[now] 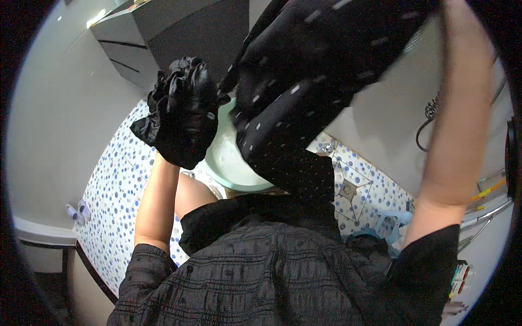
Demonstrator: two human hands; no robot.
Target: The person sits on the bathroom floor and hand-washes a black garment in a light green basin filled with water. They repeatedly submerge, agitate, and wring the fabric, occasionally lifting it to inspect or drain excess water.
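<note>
A black garment with short white dashes (304, 76) hangs across the upper middle, its lower part reaching down toward my lap. Its upper right end meets my right hand (454, 5), raised at the top edge and mostly cut off; the cloth is held up there. My left forearm (155, 201) rises into a bunched, shiny black cloth (190, 117) that covers the left hand and hides its fingers. Whether this cloth joins the garment, I cannot tell. Below and between them a pale green basin (225, 176) stands on the floor, partly hidden by the garment.
Blue-dotted white tiles (122, 185) cover the floor, with a square drain (348, 190) at the right. A dark grey cabinet (190, 38) stands ahead. Pale slippers (79, 212) lie far left. A coiled hose (432, 108) hangs on the right wall, and a light blue plastic item (389, 220) is below it.
</note>
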